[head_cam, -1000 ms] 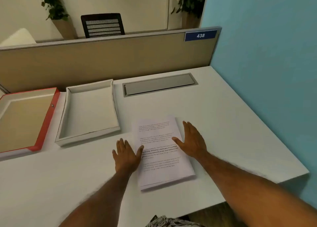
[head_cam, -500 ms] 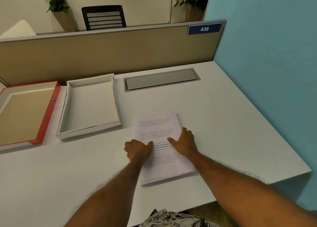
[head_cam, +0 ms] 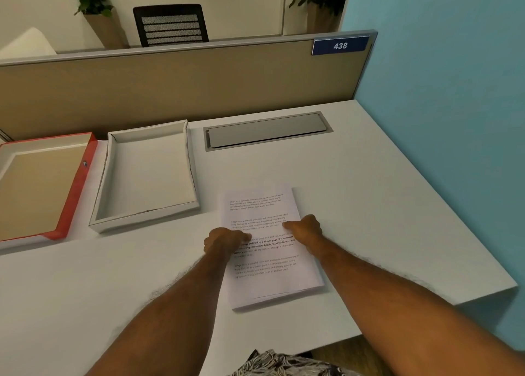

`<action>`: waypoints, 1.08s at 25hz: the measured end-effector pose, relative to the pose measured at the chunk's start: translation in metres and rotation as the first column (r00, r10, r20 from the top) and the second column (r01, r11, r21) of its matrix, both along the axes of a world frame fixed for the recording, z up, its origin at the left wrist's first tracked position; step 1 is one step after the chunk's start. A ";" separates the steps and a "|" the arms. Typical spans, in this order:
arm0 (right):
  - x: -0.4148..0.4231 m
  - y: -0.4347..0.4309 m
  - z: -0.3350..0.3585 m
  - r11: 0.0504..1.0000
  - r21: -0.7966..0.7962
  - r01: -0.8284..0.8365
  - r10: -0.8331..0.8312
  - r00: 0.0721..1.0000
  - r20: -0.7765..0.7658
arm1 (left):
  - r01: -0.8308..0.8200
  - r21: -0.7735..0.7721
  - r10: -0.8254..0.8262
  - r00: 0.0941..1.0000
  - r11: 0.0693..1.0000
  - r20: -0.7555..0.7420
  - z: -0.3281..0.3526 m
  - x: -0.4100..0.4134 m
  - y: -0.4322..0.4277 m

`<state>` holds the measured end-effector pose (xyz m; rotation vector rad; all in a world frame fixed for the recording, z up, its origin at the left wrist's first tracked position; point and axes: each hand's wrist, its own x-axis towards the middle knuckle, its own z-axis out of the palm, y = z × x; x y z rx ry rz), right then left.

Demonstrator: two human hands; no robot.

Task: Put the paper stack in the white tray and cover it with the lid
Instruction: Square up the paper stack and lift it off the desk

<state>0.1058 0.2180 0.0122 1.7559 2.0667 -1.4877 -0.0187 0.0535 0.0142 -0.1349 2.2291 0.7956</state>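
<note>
From the head view, the paper stack [head_cam: 267, 247] lies flat on the bench [head_cam: 369, 205] just right of the empty white tray [head_cam: 147, 219], both hands [head_cam: 227, 240] [head_cam: 305, 228] clamped on its side edges, and a loose squeeze could fan the sheets in the lift.

The red lid [head_cam: 42, 182] at nine o'clock runs off the left edge, so its far side is unseen. Fingers of the left hand [head_cam: 227, 240] and right hand [head_cam: 305, 228] curl out of sight at the paper stack [head_cam: 267, 247], whose small print is unreadable; whether either grip has closed on it cannot be told.
</note>
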 end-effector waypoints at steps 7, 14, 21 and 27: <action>-0.007 0.009 0.000 0.983 -0.185 -0.011 -0.004 0.997 -0.080 | -0.058 -0.001 0.058 0.998 0.998 0.039 0.001 -0.003 0.002; -0.012 0.002 0.000 0.999 -0.047 -0.002 -0.003 0.996 -0.090 | -0.096 0.049 0.098 0.994 0.994 -0.041 0.005 0.002 0.008; -0.003 -0.002 0.001 0.975 -0.201 0.091 -0.149 0.945 -0.292 | -0.060 0.078 0.065 0.996 0.995 -0.053 0.002 0.001 0.002; 0.013 -0.014 0.016 0.998 -0.061 -0.002 -0.029 0.866 -0.500 | -0.016 0.219 0.033 0.997 0.976 -0.077 -0.007 0.003 -0.010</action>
